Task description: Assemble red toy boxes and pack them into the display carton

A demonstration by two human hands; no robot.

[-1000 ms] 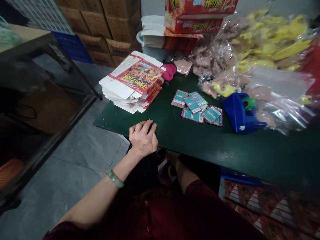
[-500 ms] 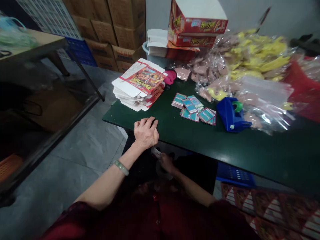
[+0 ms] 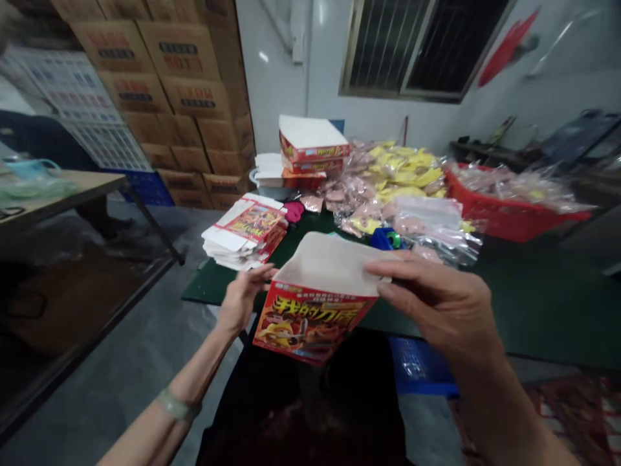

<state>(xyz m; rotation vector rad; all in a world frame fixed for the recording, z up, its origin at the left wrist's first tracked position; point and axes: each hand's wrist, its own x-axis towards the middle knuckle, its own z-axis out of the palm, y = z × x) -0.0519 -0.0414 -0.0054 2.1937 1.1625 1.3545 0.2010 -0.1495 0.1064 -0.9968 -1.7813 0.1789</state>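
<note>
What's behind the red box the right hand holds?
Behind the red box: green table, part of a blue tape dispenser, then bagged yellow and pink pieces farther back. The box covers the tabletop directly behind it; can't tell what lies there.

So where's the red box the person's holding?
In the head view, the red box is near the middle, between the left hand and right hand, in front of the green table.

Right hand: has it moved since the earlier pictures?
Yes: the right hand has come up from below the front edge of the green table to above it, holding the red box.
</note>
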